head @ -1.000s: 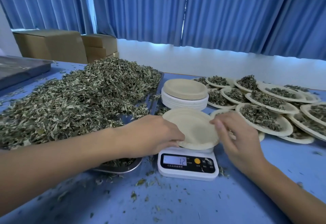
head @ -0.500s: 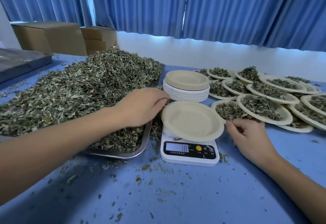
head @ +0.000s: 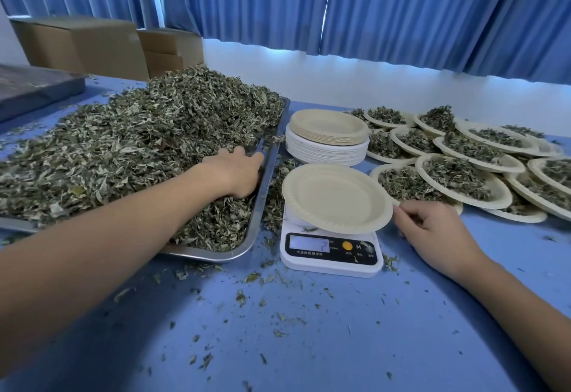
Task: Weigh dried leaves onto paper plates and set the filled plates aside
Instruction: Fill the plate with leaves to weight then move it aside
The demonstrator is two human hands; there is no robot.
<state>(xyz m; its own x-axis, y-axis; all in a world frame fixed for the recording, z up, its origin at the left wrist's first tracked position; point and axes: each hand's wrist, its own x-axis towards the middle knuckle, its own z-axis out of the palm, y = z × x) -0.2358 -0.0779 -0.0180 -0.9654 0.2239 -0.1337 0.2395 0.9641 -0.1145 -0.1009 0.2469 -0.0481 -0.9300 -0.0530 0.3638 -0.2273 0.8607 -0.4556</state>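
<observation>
Meanwhile, left hand [head: 234, 172] among dried leaves [head: 123, 150] (fingers' state unclear), right fingers [head: 408, 210] tight on empty plate [head: 335, 197] rim.

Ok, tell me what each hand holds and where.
Right hand pinches the empty plate at its right rim. Left hand is sunk in the dried leaves; grip unclear.

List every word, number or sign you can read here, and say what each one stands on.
"2": on the display of the scale.
"M": on the scale's front panel, right of the orange button.
Small print under the display and under the buttons: too small and blurred to read.
Empty plate and cardboard boxes: no text visible.
</observation>
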